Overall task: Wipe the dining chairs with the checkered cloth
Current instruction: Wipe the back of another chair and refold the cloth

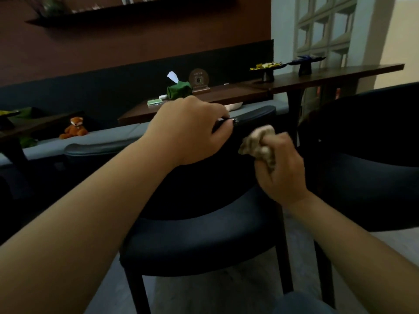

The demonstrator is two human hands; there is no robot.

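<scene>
With the left hand (192, 130) clamped on the dining chair's (199, 241) top rail and the right hand (281, 168) balling the checkered cloth (258, 143) tight, I feared the wad would skip patches.

Chair (199, 241) sits front and centre, left hand (188, 132) on its backrest top, right hand (278, 168) just right with the cloth (258, 143). Table (204, 103) behind it, second chair (367, 155) to the right.

The single head-worn view looks forward and downward from just above the person's arms. It sits close over the dark upholstered dining chair with black legs (204, 234), facing the brown wall with its dark shelf (136, 17).
</scene>
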